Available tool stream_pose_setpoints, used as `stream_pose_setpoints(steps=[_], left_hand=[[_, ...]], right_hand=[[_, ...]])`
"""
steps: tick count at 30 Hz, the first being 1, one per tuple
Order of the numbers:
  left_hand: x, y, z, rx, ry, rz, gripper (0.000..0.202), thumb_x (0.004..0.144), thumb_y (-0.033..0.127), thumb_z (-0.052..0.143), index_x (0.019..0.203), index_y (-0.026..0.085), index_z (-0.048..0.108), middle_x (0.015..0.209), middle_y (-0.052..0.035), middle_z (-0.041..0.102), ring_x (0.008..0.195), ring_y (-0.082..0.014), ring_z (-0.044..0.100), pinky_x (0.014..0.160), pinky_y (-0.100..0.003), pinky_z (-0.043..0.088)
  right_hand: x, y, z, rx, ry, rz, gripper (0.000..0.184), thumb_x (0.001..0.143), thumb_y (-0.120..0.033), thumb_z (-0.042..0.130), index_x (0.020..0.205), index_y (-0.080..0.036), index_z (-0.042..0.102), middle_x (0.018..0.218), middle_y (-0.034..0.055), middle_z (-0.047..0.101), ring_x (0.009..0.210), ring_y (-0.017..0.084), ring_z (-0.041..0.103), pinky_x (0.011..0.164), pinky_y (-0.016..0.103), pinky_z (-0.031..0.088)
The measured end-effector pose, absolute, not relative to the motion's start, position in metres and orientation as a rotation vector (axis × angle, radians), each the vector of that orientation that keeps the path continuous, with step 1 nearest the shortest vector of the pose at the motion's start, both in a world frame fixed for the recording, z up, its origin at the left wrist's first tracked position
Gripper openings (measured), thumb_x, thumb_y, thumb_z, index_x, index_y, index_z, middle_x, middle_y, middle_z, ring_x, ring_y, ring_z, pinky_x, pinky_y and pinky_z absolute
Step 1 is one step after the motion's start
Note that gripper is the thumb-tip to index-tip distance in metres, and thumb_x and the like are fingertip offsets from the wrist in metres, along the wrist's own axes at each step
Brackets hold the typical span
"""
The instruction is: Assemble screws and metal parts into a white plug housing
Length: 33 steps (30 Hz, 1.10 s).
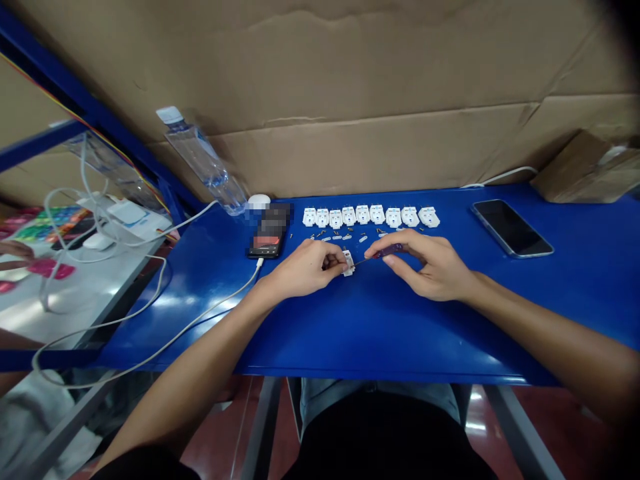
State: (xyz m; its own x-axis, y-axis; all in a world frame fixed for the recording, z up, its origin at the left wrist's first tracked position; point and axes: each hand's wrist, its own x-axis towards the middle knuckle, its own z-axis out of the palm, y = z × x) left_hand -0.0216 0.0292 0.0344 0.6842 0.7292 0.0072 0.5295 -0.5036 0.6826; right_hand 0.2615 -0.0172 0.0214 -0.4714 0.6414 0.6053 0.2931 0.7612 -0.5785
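My left hand (pixel 305 268) is closed on a small white plug part (pixel 349 262) that rests on the blue table (pixel 350 327). My right hand (pixel 425 263) pinches a small screwdriver with a purple handle (pixel 387 251), and its thin tip touches the white part. Just behind my hands, a row of several white plug pieces (pixel 370 216) stands on the table. Small screws and metal bits (pixel 345 235) lie scattered in front of that row.
A phone (pixel 267 235) on a white cable (pixel 200 319) lies left of the row, another dark phone (pixel 511 228) at the right. A plastic water bottle (pixel 203 160) leans at back left. Cardboard (pixel 350 87) lines the back. Another person's hand (pixel 15 252) shows at far left.
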Motion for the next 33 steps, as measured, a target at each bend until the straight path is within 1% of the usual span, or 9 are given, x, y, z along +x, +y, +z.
stream_pose_setpoints(steps=[3,6,11,16,18,23,28,30,33], left_hand=[[-0.022,0.03,0.033,2.234,0.949,0.39,0.018,0.103,0.025,0.068,0.101,0.02,0.086,0.089,-0.0039,0.085,0.076,-0.017,0.075,0.071,-0.032,0.049],[-0.022,0.031,0.032,2.242,0.922,0.396,0.018,0.103,0.024,0.068,0.101,0.019,0.085,0.091,-0.0043,0.086,0.076,-0.0176,0.075,0.072,-0.033,0.049],[-0.024,0.032,0.03,2.298,0.879,0.414,0.015,0.106,0.023,0.067,0.101,0.02,0.081,0.094,-0.004,0.083,0.082,-0.0183,0.074,0.08,-0.035,0.051],[-0.025,0.034,0.03,2.393,0.857,0.506,0.015,0.106,0.028,0.071,0.1,0.021,0.082,0.115,-0.0096,0.076,0.111,-0.0254,0.071,0.098,-0.041,0.054],[-0.025,0.035,0.028,2.375,0.827,0.507,0.015,0.106,0.027,0.071,0.1,0.021,0.083,0.121,-0.01,0.075,0.115,-0.0254,0.071,0.102,-0.042,0.054],[-0.024,0.038,0.022,2.348,0.786,0.544,0.014,0.106,0.027,0.073,0.099,0.022,0.084,0.116,-0.0088,0.079,0.114,-0.0249,0.072,0.102,-0.041,0.055],[-0.023,0.038,0.022,2.313,0.821,0.542,0.015,0.105,0.028,0.073,0.096,0.022,0.084,0.114,-0.0085,0.081,0.108,-0.0238,0.072,0.1,-0.041,0.056],[-0.023,0.037,0.022,2.302,0.821,0.535,0.016,0.105,0.028,0.073,0.096,0.023,0.084,0.112,-0.0081,0.081,0.108,-0.0242,0.071,0.1,-0.041,0.056],[-0.021,0.035,0.022,2.281,0.82,0.554,0.015,0.105,0.028,0.072,0.096,0.023,0.084,0.11,-0.0079,0.081,0.11,-0.0249,0.071,0.1,-0.042,0.056]], right_hand=[[0.259,-0.013,0.027,-0.67,-2.103,0.535,0.041,0.107,-0.014,0.065,0.145,-0.028,0.069,0.123,0.004,0.086,0.11,0.02,0.085,0.1,0.036,0.072],[0.256,-0.007,0.037,-0.676,-2.232,0.494,0.05,0.108,-0.016,0.064,0.155,-0.032,0.065,0.123,0.0028,0.087,0.108,0.021,0.086,0.099,0.037,0.072],[0.246,0.002,0.051,-0.615,-2.359,0.381,0.056,0.109,-0.015,0.062,0.16,-0.038,0.063,0.13,-0.0005,0.086,0.108,0.02,0.086,0.095,0.032,0.07],[0.239,0.005,0.055,-0.65,-2.38,0.37,0.052,0.109,-0.017,0.064,0.156,-0.039,0.067,0.126,-0.0019,0.087,0.104,0.021,0.086,0.092,0.032,0.07],[0.239,0.005,0.055,-0.691,-2.347,0.391,0.048,0.109,-0.019,0.064,0.153,-0.036,0.069,0.124,-0.0011,0.088,0.104,0.021,0.086,0.094,0.034,0.07],[0.242,0.003,0.046,-0.752,-2.211,0.425,0.04,0.11,-0.026,0.067,0.149,-0.033,0.072,0.124,0.0011,0.087,0.107,0.022,0.086,0.096,0.035,0.072],[0.24,-0.003,0.034,-0.763,-2.098,0.521,0.053,0.11,-0.022,0.066,0.161,-0.034,0.064,0.137,0.0033,0.085,0.118,0.024,0.086,0.106,0.039,0.073],[0.237,-0.004,0.031,-0.762,-2.066,0.508,0.053,0.11,-0.022,0.068,0.161,-0.034,0.064,0.135,0.0024,0.086,0.111,0.022,0.088,0.104,0.038,0.074],[0.232,-0.005,0.028,-0.753,-2.022,0.352,0.046,0.107,-0.024,0.074,0.152,-0.035,0.073,0.133,0.0014,0.087,0.101,0.022,0.089,0.099,0.039,0.076]])
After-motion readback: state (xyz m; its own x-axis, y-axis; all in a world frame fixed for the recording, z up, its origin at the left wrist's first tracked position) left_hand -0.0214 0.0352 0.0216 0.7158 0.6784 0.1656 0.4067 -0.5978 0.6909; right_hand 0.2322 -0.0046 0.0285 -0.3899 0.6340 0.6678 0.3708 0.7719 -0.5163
